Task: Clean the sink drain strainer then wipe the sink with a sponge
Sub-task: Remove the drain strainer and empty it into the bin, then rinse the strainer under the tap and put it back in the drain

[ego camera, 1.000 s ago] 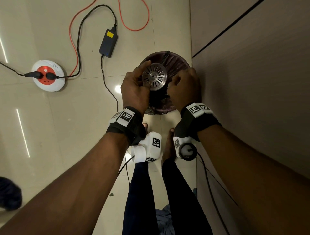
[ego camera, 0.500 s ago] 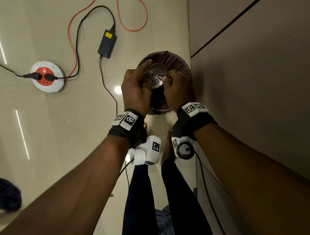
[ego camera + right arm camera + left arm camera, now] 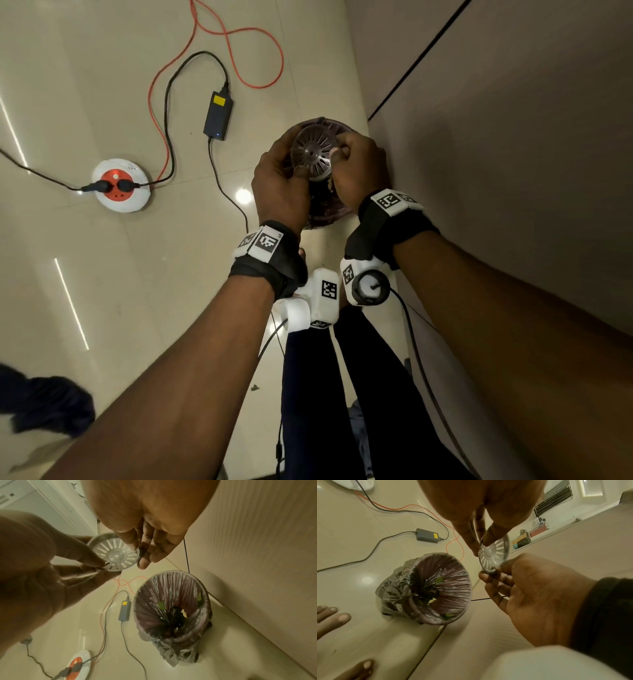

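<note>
The round metal drain strainer (image 3: pixel 313 150) with radial slots is held over a small bin (image 3: pixel 325 209) lined with a purple plastic bag. My left hand (image 3: pixel 284 171) pinches its left rim between thumb and fingers (image 3: pixel 471 542). My right hand (image 3: pixel 346 154) pinches the opposite rim with curled fingers (image 3: pixel 144 559). In the right wrist view the strainer (image 3: pixel 115 555) shows its slotted face. Green leaves and pale food bits lie at the bottom of the bin (image 3: pixel 171 608). The sink and the sponge are out of view.
A brown cabinet front (image 3: pixel 496 171) rises right beside the bin. On the tiled floor to the left lie a black power adapter (image 3: pixel 218 114), an orange cable (image 3: pixel 239 34) and a white-and-red socket reel (image 3: pixel 121 185). A dark cloth (image 3: pixel 44 407) lies bottom left. My bare toes (image 3: pixel 332 616) stand near the bin.
My right hand has gone from a fist beside the strainer to pinching its right rim. Both hands have shifted slightly with the strainer, still over the bin.
</note>
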Available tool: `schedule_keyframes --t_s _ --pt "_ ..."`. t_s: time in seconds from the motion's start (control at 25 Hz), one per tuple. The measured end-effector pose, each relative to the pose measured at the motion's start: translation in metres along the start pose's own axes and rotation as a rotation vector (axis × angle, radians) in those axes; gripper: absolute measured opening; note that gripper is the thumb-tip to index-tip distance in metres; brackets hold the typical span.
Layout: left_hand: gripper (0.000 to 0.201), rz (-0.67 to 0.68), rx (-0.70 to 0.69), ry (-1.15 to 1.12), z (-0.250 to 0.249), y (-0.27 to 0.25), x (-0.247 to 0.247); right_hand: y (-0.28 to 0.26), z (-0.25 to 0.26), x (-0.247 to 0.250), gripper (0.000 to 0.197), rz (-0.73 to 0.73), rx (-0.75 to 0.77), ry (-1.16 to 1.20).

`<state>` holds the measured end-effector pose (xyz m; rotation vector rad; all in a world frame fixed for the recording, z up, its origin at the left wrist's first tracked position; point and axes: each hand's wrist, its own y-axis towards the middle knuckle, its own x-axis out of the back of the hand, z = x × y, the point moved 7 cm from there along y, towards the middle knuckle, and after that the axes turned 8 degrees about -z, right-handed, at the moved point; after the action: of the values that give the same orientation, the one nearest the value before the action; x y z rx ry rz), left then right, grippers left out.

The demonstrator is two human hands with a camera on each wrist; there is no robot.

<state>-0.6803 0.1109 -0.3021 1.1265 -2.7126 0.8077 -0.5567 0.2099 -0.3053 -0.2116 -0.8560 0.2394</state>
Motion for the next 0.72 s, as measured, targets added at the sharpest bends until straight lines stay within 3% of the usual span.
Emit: schedule_keyframes --t_s 0.12,0.36,0.52,0.72 --pt "0.065 -0.027 0.051 -0.049 -0.058 -0.027 0.015 -0.023 0.046 0.055 0.027 -0.012 -0.035 0.023" --pt "0.059 -0.02 -0.003 -0.133 -0.196 -0.094 0.049 -0.071 0.131 0.171 0.035 -0.081 -0.09 0.123" --pt "0.06 0.061 -0.031 -0.165 -0.285 -0.144 0.062 -0.106 0.18 0.261 0.032 -0.227 -0.07 0.17" --pt "0.055 0.237 -0.053 -0.188 -0.363 -0.208 0.055 -0.151 0.205 0.364 0.026 -0.389 -0.074 0.257"
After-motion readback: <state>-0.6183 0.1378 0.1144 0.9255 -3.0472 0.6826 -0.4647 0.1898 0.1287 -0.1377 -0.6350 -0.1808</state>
